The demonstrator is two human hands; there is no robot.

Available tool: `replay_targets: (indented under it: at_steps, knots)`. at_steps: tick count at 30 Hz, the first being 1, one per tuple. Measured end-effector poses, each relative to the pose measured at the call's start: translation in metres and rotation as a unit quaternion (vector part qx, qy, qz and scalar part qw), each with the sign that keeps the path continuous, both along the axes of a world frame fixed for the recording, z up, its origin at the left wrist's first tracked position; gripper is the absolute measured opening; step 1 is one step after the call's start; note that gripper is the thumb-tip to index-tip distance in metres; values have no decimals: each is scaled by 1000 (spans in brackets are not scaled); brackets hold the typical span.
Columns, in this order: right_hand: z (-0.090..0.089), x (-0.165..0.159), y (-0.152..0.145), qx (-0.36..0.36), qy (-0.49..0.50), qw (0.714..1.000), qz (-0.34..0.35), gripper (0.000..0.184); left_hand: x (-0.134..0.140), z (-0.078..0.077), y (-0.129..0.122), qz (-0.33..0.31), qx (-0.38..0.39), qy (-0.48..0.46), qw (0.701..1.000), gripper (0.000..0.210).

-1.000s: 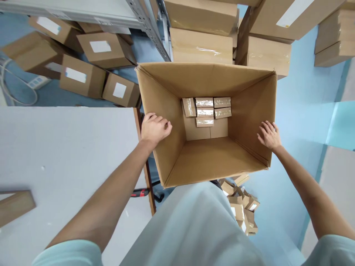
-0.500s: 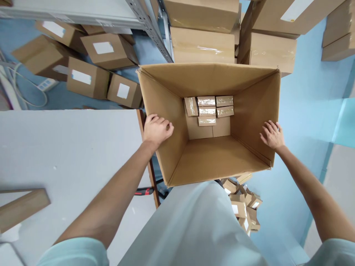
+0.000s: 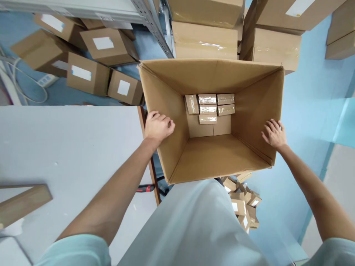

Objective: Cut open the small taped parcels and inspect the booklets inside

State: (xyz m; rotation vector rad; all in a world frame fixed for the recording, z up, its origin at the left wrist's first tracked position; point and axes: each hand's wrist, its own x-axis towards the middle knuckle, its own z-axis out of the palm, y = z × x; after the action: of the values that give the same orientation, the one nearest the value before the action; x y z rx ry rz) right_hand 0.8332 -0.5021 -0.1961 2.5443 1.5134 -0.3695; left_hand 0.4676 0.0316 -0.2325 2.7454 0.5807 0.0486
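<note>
Fingers (image 3: 165, 121) of my left hand (image 3: 159, 127) curled loosely over the left rim of a deep corrugated carton (image 3: 216, 153), though whether they gripped I couldn't tell; my right hand's (image 3: 274, 133), slightly apart, draped over the opposite rim. It was before me beside the white tabletop (image 3: 83, 147), six taped boxes (image 3: 208, 109) inside

carton (image 3: 219, 157): open above | bottom (image 3: 201, 130): near side free | small boxes (image 3: 208, 109) block far side

Light-blue floor (image 3: 299, 111) is seen at right, brightly lit. White tabletop (image 3: 69, 147) (brown-edged) is placed at left; beyond it, a grey metal shelf (image 3: 111, 7) is cut off by the top of the view.
</note>
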Motion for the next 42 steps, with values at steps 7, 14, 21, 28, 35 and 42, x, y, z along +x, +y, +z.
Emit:
replay_targets:
  at_steps: [7,14,21,28,35,42]
  knots:
    - [-1,1,0,-3,5,1000,0,52,0,1,0,-7,24,14,1000,30]
    - [0,2,0,-10,12,1000,-7,51,1,0,0,9,-4,7,1000,25]
    - [0,3,0,-7,-3,1000,6,51,4,9,-1,20,-32,42,998,23]
    - [4,1,3,-7,3,1000,-3,49,10,24,-5,47,-67,114,990,22]
    - [3,2,4,-10,14,1000,-9,53,12,26,-5,50,-73,119,989,21]
    - [5,1,4,-26,3,1000,-4,52,13,29,-6,53,-82,125,987,22]
